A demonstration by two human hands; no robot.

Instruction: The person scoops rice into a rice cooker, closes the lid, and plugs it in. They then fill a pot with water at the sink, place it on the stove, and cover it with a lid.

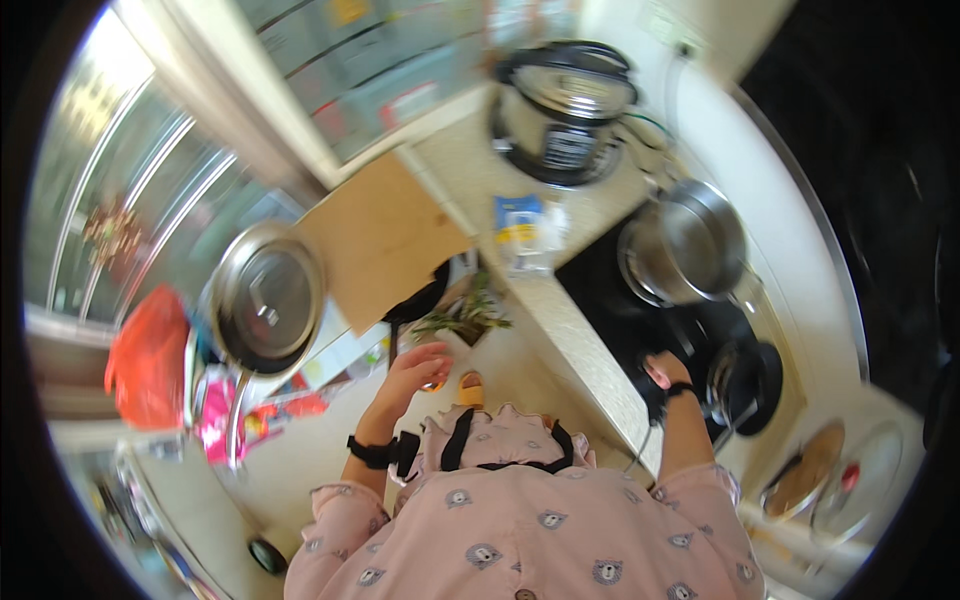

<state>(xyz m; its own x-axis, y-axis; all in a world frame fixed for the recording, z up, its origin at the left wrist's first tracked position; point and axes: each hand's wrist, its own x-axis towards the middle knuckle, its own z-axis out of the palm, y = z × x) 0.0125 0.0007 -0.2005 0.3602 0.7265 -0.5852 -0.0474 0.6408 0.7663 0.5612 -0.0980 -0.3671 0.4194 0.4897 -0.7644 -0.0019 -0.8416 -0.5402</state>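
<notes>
My left hand (424, 367) hangs in the air over the floor, fingers loosely curled, touching nothing that I can see. Just beyond it lie green leafy vegetables (480, 311) beside a dark pan (420, 300), low beneath a brown board (382, 232). Over the edge of the black cooktop (600, 277) is my right hand (667, 370), with its fingers bent; blur hides whether it grips anything. A small pan (724, 382) sits to the right of that hand. Farther back on the cooktop stands a steel pot (682, 244).
At the back stands an electric pressure cooker (566, 112), with a blue and white packet (521, 229) nearer me. To the left are a lidded frying pan (266, 300) with its handle towards me and a red plastic bag (150, 360). Lids (806, 469) lean at the right.
</notes>
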